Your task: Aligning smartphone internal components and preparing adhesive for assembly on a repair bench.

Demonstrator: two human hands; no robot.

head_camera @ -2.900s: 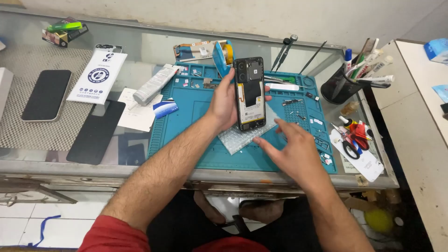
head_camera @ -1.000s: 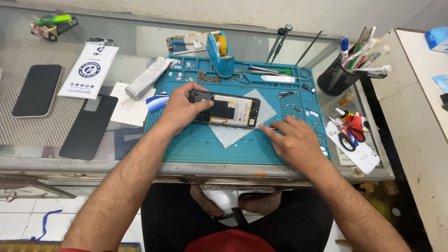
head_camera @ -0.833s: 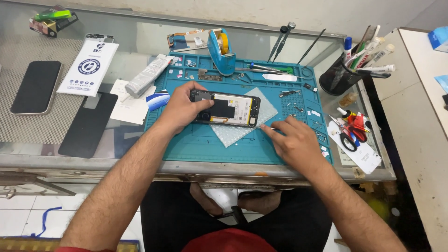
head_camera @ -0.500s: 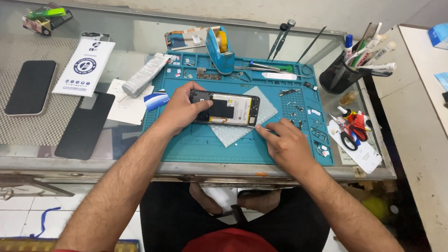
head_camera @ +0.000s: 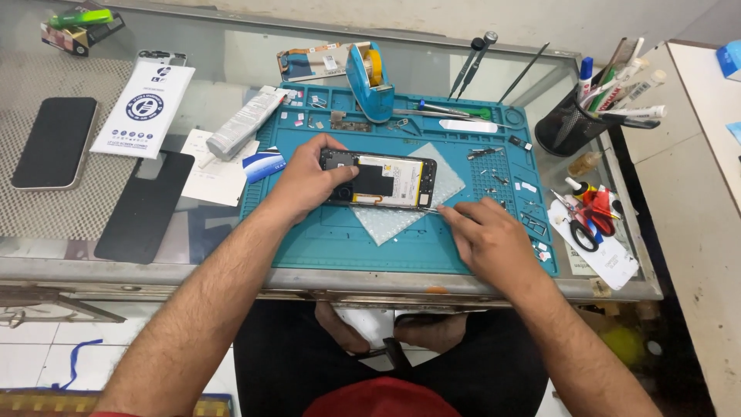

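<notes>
Bare forearms, bare hands (head_camera: 401, 208), red shirt, dark trousers

Phone repair bench, small workshop or shop counter. Glass-topped table (head_camera: 231, 46) carries a teal repair mat (head_camera: 401, 247) with moulded trays holding tiny screws and parts. An opened phone (head_camera: 386, 179) lies on it (back off, battery showing). Nearby: mesh cup of tools (head_camera: 567, 131), tape dispenser (head_camera: 369, 81), scissors (head_camera: 583, 224), two loose screens (head_camera: 55, 143).

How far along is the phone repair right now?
Done: the phone lies on the mat with its back off, insides showing. In hand: the left hand steadies it, the right hand touches its lower corner. Left: closing it; no cover is on.
</notes>
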